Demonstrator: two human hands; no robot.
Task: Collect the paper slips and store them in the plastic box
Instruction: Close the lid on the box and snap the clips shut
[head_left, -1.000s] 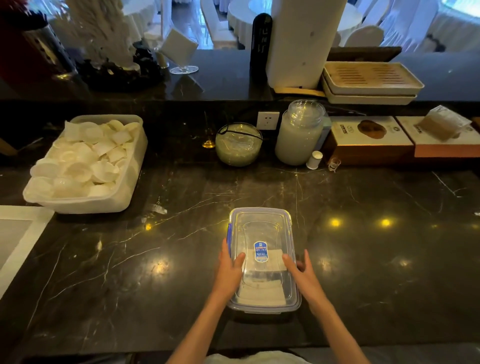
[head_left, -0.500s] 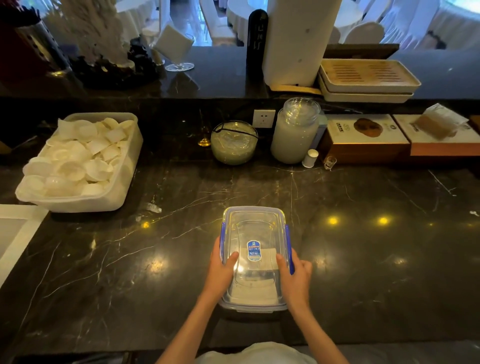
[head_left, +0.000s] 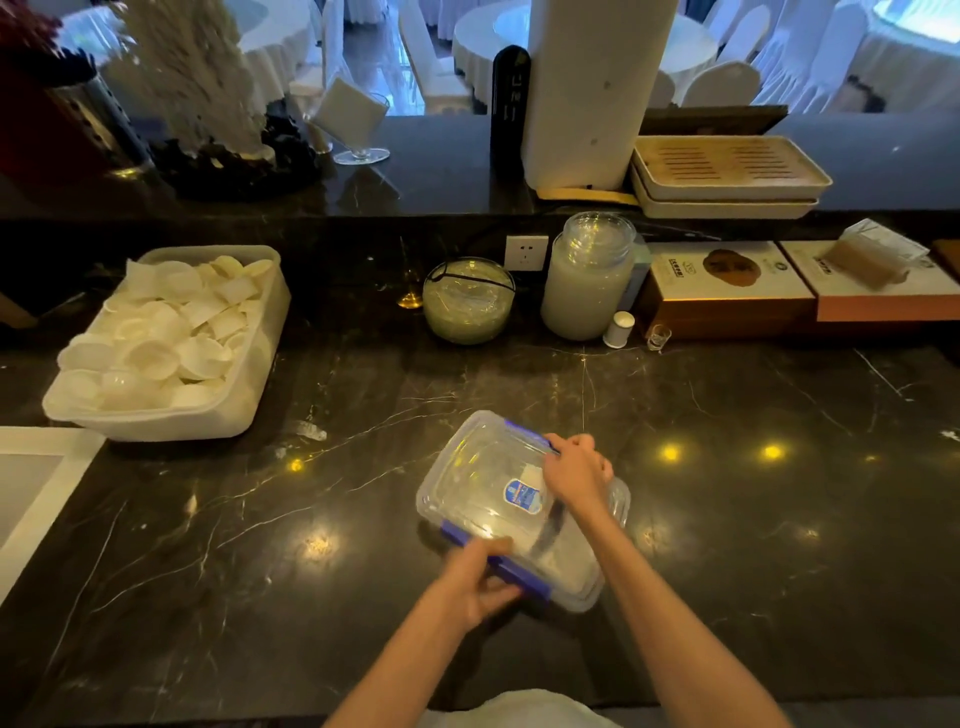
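Observation:
A clear plastic box (head_left: 485, 478) with a lid, blue side clips and a blue label lies on the dark marble counter, turned at an angle. White paper slips (head_left: 558, 564) show dimly through its lid at the near end. My left hand (head_left: 480, 579) grips the blue clip on the box's near-left long side. My right hand (head_left: 576, 473) is closed over the far-right edge by the other blue clip, its forearm crossing over the lid.
A white tub (head_left: 171, 343) full of white cups stands at the left. Against the back wall are a glass bowl (head_left: 467, 301), a tall glass jar (head_left: 589, 280), a small white bottle (head_left: 619, 328) and flat boxes (head_left: 727, 286). A white board (head_left: 31, 483) lies at the far left.
The box has been turned from lengthwise to a diagonal. My left hand slid to the near-left clip and my right hand moved up to the far-right clip.

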